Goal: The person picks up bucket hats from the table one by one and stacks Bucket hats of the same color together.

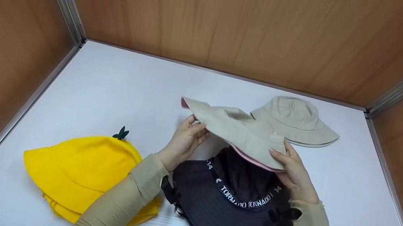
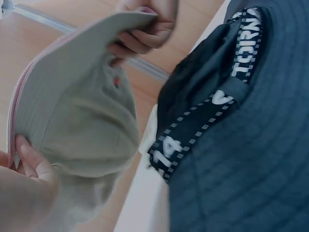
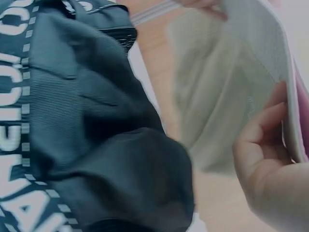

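Note:
Both hands hold a beige bucket hat with a pink lining (image 1: 224, 123) up above the table, its brim stretched between them. The left hand (image 1: 185, 139) pinches the brim's left part between thumb and fingers. At the brim's right end, the right hand (image 1: 294, 171) grips the edge, thumb on top. In the right wrist view, pink lining shows along the brim beside the right hand (image 3: 270, 150). Below the held hat lies a black wide-brimmed hat (image 1: 236, 225), crown away from the person, with white lettering on its inner band.
A second beige bucket hat (image 1: 295, 116) stands at the back right, partly overlapped by the held one. On the left lies a yellow hat (image 1: 86, 167) with a small green leaf on top, partly behind the left sleeve. Wooden panels (image 1: 217, 17) border the white table (image 1: 129, 80).

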### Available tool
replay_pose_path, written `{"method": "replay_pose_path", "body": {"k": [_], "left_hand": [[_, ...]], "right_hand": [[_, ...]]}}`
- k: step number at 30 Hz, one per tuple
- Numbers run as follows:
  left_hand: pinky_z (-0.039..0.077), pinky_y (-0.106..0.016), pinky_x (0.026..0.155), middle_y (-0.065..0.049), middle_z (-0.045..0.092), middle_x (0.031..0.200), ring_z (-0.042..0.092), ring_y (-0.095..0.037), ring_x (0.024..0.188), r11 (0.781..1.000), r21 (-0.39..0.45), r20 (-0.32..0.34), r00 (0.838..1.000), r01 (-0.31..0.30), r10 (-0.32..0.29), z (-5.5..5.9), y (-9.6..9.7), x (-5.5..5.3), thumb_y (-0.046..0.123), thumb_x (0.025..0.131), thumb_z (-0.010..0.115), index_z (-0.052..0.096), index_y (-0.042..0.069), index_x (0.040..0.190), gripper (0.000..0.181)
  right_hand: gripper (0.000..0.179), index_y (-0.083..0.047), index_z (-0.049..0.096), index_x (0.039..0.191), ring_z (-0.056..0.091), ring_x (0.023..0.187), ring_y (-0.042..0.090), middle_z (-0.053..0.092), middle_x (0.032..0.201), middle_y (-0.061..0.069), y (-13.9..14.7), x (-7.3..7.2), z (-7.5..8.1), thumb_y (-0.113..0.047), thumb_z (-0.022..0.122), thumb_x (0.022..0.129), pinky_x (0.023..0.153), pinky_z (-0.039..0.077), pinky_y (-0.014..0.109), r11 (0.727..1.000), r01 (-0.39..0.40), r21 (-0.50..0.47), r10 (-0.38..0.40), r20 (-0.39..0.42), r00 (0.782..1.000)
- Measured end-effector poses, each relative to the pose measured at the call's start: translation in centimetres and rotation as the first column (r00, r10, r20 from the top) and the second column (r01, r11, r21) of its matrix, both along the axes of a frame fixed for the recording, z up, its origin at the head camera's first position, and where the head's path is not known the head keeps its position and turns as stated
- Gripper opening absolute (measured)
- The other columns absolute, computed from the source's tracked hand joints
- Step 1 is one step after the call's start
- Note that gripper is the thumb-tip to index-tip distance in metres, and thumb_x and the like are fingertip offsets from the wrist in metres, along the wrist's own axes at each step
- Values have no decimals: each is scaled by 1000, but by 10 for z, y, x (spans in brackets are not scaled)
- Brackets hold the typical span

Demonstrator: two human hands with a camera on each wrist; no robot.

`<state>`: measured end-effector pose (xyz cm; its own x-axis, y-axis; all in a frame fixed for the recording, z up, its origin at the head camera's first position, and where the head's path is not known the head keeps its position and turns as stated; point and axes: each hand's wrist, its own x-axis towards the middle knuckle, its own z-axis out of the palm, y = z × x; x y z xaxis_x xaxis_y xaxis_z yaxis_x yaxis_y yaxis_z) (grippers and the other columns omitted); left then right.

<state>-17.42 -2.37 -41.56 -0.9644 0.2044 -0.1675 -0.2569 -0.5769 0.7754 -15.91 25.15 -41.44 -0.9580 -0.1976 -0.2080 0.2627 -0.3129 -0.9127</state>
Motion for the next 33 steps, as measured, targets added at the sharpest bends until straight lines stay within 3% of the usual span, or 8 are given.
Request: {"method": "replay_pose_path", "body": {"k": [8,15,18,22,26,28,31,33], "left_hand": [[47,-23,79,3,59,84,57,-6,78,978,-157,112,986,138,-121,-13,-15,1,7,98,43,50,4,104,10],[42,-19,64,3,52,73,49,-8,67,963,-263,72,996,65,-47,-9,-34,-6,8,96,46,50,11,78,19],[45,-25,77,2,54,82,52,-11,79,926,-364,6,994,101,-106,-5,-39,-13,11,97,47,51,10,86,11],[39,-42,102,-7,56,107,52,-24,109,837,-521,-71,970,164,-234,-1,-45,-24,17,98,48,50,4,107,15],[34,-44,109,-17,49,131,42,-32,129,757,-596,-63,924,268,-377,-2,-48,-31,23,100,45,43,0,127,36],[38,-40,106,-18,48,137,45,-29,128,705,-610,-20,882,363,-471,-2,-48,-31,29,101,40,40,3,134,42],[44,-34,99,-14,55,131,57,-20,114,620,-583,54,786,526,-616,-4,-49,-29,38,102,32,40,7,137,48],[45,-31,95,-9,63,121,60,-14,104,561,-547,70,702,621,-709,-6,-51,-28,41,102,29,47,9,132,47]], "right_hand": [[66,-3,12,146,64,95,10,55,116,1,-4,-2,28,13,43,90,82,52,20,1000,-22,19,24,-151,988],[57,-7,24,137,62,96,13,56,109,2,-9,-9,53,12,48,89,80,53,22,994,-109,-8,101,-297,950],[54,-8,29,133,63,95,13,57,107,2,-14,-13,66,12,50,88,78,53,23,985,-171,4,162,-338,927],[49,-9,37,128,65,92,14,61,105,3,-22,-15,85,12,52,86,76,54,24,958,-288,5,266,-395,879],[48,-8,40,129,65,93,15,63,106,5,-28,-12,103,11,52,87,76,54,25,902,-430,-31,367,-466,805],[49,-7,40,131,66,94,16,64,107,6,-29,-10,110,11,52,87,78,55,26,874,-485,-43,403,-494,770],[50,-6,42,132,66,94,16,64,108,6,-27,-7,117,9,55,86,78,55,26,842,-538,-46,440,-519,733],[50,-6,43,132,66,94,16,65,109,7,-25,-7,118,9,56,86,78,55,27,823,-567,-43,464,-526,713]]}}
